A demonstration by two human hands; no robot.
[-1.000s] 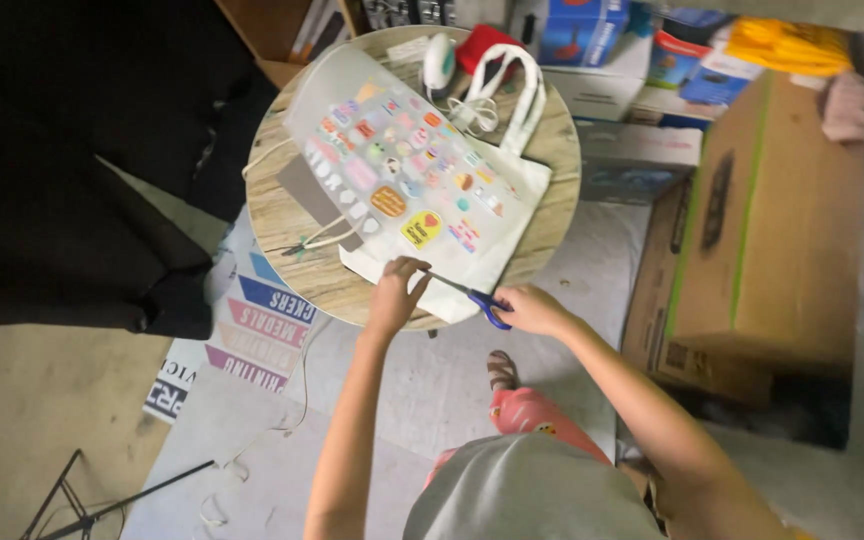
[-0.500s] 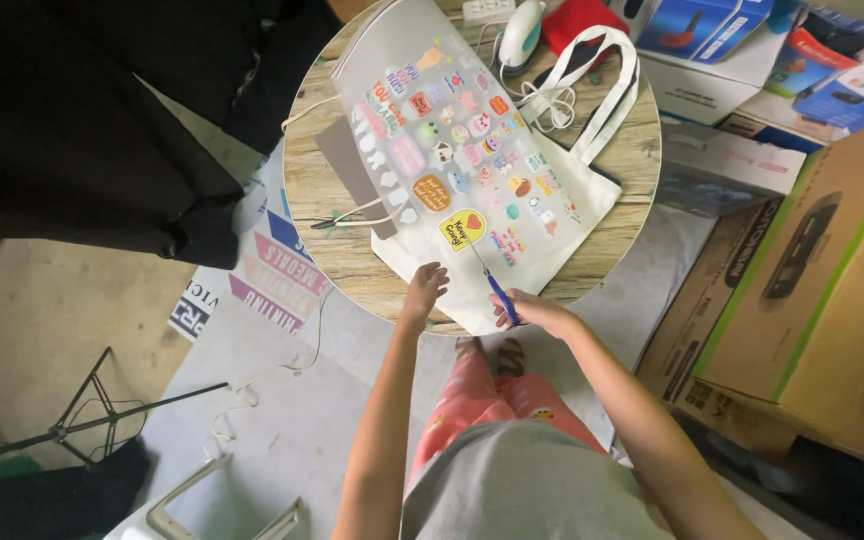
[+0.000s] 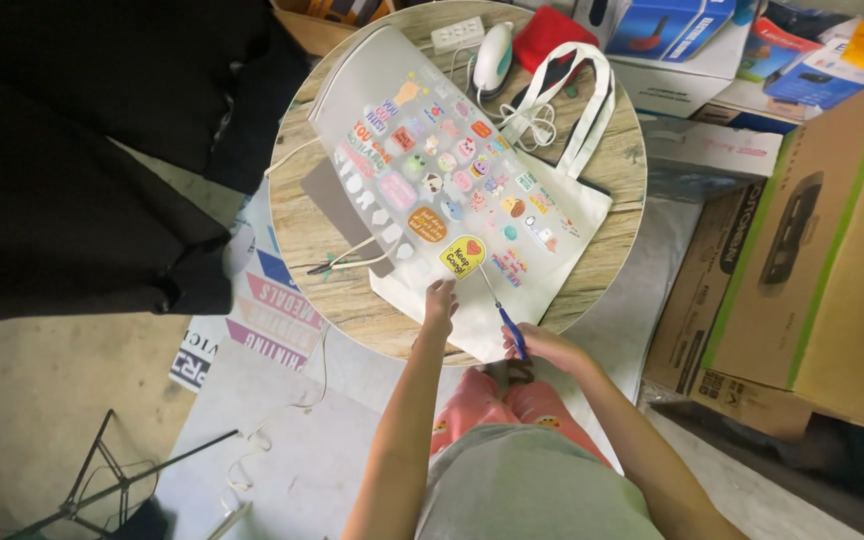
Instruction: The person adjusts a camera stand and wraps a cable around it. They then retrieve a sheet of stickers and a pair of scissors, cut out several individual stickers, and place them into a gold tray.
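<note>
I see my left hand (image 3: pixel 441 303) flat on the near edge of the tote bag (image 3: pixel 552 215), fingers released and spread lightly, pressing the cloth just below the yellow sticker (image 3: pixel 463 256). My right hand (image 3: pixel 542 345) sits a little nearer and to the right, fingers clenched around the blue handle of a slim tool (image 3: pixel 505 318). Its thin metal tip runs up and left to the bag, ending close beside the yellow sticker, between my two hands.

The bag lies across the round wooden table (image 3: pixel 327 250), with a clear sheet of many small coloured stickers (image 3: pixel 422 150) lying over its left half. Its white handles (image 3: pixel 577 95) loop toward the far right, over a red object (image 3: pixel 550 35). A white iron (image 3: pixel 493 55) and a white power strip (image 3: pixel 456 33) sit at the far edge. Loose cords (image 3: pixel 352 260) lie on the left of the table.

I can't make out whether the tool's tip touches the sticker or only the cloth. The near corner of the bag hangs over the table edge, and part of it is behind my hands. Cardboard boxes (image 3: pixel 802 250) stand to the right, cut off by the frame; a dark cloth (image 3: pixel 72 160) fills the left.
</note>
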